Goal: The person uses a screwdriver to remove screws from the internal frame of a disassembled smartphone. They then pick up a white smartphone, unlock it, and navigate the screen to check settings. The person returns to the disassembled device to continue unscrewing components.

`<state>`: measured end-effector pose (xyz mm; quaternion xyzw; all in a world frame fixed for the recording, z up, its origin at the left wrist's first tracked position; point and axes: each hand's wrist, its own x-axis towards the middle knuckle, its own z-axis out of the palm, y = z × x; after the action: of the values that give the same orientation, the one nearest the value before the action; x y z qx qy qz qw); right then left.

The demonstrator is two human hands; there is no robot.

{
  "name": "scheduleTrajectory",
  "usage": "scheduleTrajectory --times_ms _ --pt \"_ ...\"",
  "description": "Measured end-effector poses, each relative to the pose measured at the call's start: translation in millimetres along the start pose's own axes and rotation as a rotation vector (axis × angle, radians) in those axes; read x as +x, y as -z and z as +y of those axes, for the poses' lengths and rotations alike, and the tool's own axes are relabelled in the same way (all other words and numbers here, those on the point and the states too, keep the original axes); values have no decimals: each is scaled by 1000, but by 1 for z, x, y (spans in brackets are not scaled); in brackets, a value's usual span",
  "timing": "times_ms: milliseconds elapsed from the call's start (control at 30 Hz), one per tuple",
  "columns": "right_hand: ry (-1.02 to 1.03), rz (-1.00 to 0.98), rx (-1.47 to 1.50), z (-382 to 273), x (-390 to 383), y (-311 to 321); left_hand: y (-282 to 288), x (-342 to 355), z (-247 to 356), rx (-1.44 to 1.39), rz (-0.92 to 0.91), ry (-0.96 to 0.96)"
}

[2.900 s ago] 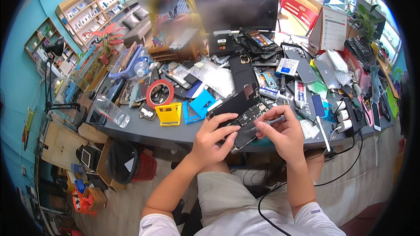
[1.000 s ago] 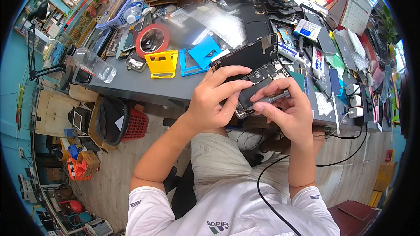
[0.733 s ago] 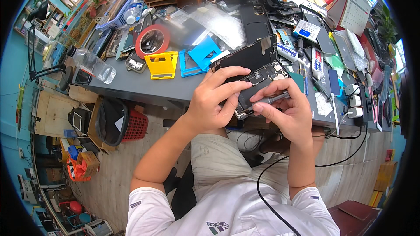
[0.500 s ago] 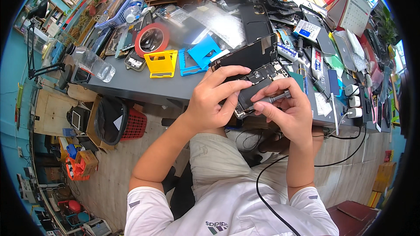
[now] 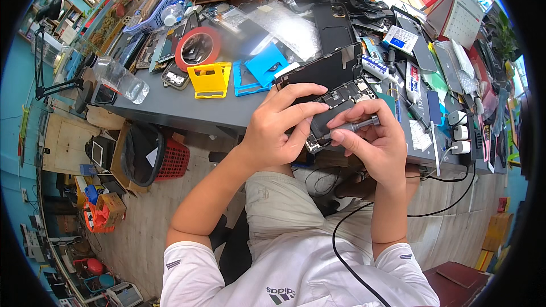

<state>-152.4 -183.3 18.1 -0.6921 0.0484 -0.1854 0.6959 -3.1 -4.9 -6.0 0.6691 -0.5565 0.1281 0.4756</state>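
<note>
Gripping one opened phone (image 5: 319, 127), our left hand (image 5: 278, 128) is clamped on its left side, fingertips reaching over the inner parts. The phone is at the middle of the near edge of the desk (image 5: 196, 111), its dark panel (image 5: 327, 71) tilted up at the far side; we cannot tell whether it touches the desk.

Our right hand (image 5: 372, 139): thumb and fingers pinched on one slim grey tool (image 5: 364, 124), slanting over the phone's lower part. Hands near each other, apart.

Left of the phone, by the near edge, we count one yellow stand (image 5: 199, 82), one blue stand (image 5: 265, 67). Behind the yellow stand: one red tape roll (image 5: 216, 49). Toward the left end: one clear bottle (image 5: 121, 78), lying down. Toward the right end: white chargers (image 5: 459, 132).
</note>
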Motion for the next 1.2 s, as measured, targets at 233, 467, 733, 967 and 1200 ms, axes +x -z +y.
scheduleTrajectory --times_ms 233,467,733,967,1200 --pt "-4 -18 -53 0 0 -2 0 0 0 9 -6 1" --pt "5 -15 -67 0 0 -1 0 0 -1 5 1 -1" --pt "2 -17 -55 -1 0 0 0 0 0 4 -1 0" --pt "10 -18 -47 0 1 0 1 1 0 8 0 -8" --pt "1 -11 -6 -1 1 0 0 1 0 -3 4 0"
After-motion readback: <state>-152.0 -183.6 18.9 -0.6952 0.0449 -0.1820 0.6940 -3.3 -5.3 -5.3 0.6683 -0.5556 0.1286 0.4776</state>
